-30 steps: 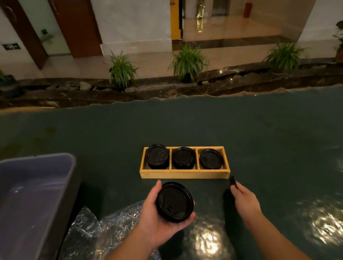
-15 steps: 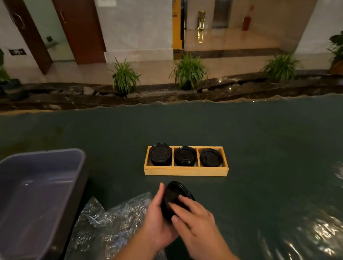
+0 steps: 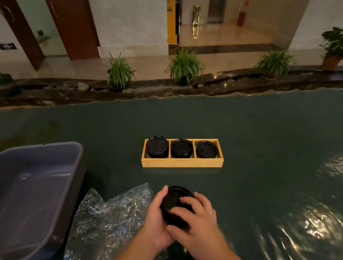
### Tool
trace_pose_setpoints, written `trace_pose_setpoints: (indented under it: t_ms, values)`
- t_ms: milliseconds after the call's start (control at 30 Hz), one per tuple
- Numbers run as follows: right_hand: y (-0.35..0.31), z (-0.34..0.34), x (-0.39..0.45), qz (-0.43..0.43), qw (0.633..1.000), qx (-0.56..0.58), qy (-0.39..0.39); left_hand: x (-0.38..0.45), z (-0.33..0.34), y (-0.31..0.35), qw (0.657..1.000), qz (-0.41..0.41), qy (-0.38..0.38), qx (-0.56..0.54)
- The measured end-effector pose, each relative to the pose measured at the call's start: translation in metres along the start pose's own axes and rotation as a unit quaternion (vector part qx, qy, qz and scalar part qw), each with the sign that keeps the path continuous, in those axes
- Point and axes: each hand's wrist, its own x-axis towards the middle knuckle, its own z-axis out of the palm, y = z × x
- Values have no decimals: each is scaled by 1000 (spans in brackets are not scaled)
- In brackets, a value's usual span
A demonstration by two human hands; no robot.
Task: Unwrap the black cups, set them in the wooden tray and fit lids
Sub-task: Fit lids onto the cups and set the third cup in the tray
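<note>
A wooden tray (image 3: 181, 165) with three compartments lies on the dark table, and a lidded black cup stands in each: left (image 3: 157, 146), middle (image 3: 181, 148), right (image 3: 206, 148). Nearer to me, both hands hold a stack of black lids (image 3: 174, 200) just above the table. My left hand (image 3: 156, 218) grips its left side with the thumb up along the rim. My right hand (image 3: 196, 220) curls over its top and right side, fingers lying on the upper lid. The stack's lower part is hidden by my hands.
Crumpled clear plastic wrap (image 3: 111, 215) lies on the table left of my hands. A grey plastic bin (image 3: 25, 188) stands at the near left. The table's far edge runs along a stone strip with potted plants (image 3: 184, 67).
My right hand came back from the tray's right end and closed over the lids held in my left hand. The stack now tilts flatter and sits lower.
</note>
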Motion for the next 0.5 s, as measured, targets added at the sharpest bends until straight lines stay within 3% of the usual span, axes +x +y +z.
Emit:
trace_pose_setpoints:
  t_ms: [167, 333, 500]
  values:
    - [-1, 3, 8, 31, 999, 44, -7, -3, 3, 9, 1000, 8, 2, -9]
    - [1, 3, 20, 9, 997, 70, -7, -5, 5, 21, 1000, 4, -2, 0]
    - [5, 7, 31, -21, 996, 63, 52, 0, 13, 33, 1000, 0, -7, 14]
